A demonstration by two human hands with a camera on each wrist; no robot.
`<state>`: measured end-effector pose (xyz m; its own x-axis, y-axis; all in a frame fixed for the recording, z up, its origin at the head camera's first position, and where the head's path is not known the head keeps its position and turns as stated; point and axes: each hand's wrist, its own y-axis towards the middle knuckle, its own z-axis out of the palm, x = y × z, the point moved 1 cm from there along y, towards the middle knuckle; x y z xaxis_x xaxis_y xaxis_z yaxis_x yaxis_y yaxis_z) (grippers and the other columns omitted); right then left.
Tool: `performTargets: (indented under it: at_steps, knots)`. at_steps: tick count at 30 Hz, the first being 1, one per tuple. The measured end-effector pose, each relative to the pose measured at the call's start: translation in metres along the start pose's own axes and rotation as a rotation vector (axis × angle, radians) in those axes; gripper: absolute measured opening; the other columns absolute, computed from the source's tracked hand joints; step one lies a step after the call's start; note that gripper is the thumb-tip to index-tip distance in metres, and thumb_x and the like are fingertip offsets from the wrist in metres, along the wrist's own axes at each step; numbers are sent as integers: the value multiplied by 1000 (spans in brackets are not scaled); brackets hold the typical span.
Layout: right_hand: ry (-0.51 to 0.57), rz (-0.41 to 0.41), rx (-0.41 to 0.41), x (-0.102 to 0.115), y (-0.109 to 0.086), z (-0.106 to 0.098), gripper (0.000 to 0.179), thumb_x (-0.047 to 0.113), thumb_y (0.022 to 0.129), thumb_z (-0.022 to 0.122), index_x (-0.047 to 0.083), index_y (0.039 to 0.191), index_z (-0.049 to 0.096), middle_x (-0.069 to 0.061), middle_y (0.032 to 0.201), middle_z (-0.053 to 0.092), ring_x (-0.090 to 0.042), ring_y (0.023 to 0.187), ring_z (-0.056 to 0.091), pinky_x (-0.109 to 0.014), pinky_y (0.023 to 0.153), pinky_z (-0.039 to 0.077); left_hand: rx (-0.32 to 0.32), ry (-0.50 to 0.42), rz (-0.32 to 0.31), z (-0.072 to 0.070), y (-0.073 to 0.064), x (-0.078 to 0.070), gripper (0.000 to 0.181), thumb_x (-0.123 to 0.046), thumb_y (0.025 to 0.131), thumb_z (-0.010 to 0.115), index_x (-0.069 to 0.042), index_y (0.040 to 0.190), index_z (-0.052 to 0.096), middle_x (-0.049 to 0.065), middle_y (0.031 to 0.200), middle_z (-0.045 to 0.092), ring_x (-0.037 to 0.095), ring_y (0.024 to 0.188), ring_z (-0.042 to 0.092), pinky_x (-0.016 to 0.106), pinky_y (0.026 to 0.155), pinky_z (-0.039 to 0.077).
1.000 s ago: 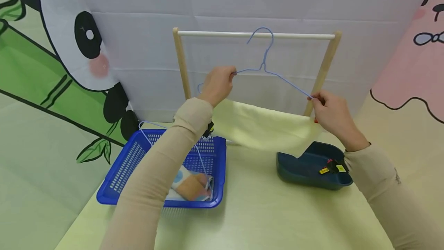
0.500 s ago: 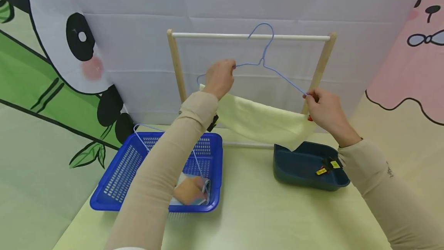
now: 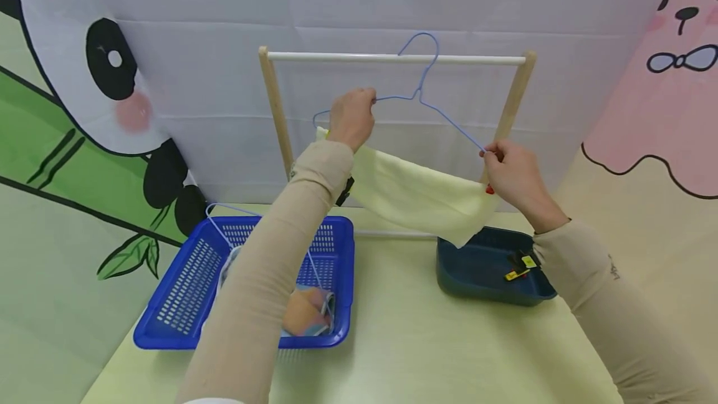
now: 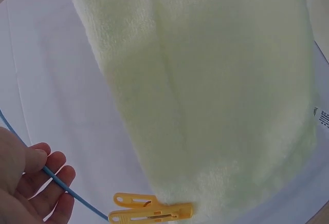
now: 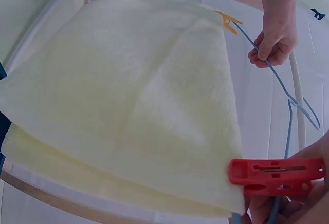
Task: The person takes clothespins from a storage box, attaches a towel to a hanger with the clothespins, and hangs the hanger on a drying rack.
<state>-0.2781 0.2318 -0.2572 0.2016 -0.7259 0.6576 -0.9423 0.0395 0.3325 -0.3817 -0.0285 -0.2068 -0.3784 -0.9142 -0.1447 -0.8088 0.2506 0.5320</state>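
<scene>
A blue wire hanger (image 3: 419, 89) is held up by both hands before the rack's white rail (image 3: 336, 56). The left hand (image 3: 353, 118) pinches one arm of it, and the right hand (image 3: 515, 173) pinches the lower opposite end. Below hangs a pale yellow towel (image 3: 415, 189), fastened by a yellow clothespin (image 4: 154, 213) near the left hand and a red clothespin (image 5: 272, 175) beside the right fingers. The hook's tip is level with the rail in the head view; whether it touches, I cannot tell.
A blue basket (image 3: 168, 304) at left holds another hanger and a patterned cloth (image 3: 305, 312). A dark green tray (image 3: 477, 285) with several clothespins (image 3: 517, 267) stands right, partly behind the towel. Wooden posts (image 3: 276, 111) carry the rail.
Both hands have lifted the hanger and towel a little, so the hook's tip has risen from below the rail to its level. The head view has shifted slightly.
</scene>
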Motion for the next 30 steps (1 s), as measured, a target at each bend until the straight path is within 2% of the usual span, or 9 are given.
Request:
performTargets:
  at_steps: [7,15,30]
  knots:
    - [-1,5,-1,5,-1,-2,31,20,100,37,3,113,59,-13,81,53,-22,52,50,-32,50,42,25,2,-19,-2,3,1,20,-6,96,52,-7,112,65,7,107,67,23,94,63,32,80,49]
    - [14,13,4,11,-3,-2,30,20,100,37,3,113,59,-15,87,55,-22,52,50,-33,48,42,46,-21,-33,0,5,3,18,-10,97,52,-7,110,65,8,105,67,23,93,62,33,79,49]
    - [10,-8,15,12,-3,6,26,16,99,41,2,110,59,-16,94,59,-21,52,50,-31,46,43,109,-84,-74,13,-5,15,18,-3,96,51,-6,107,65,8,103,67,23,92,62,33,80,48]
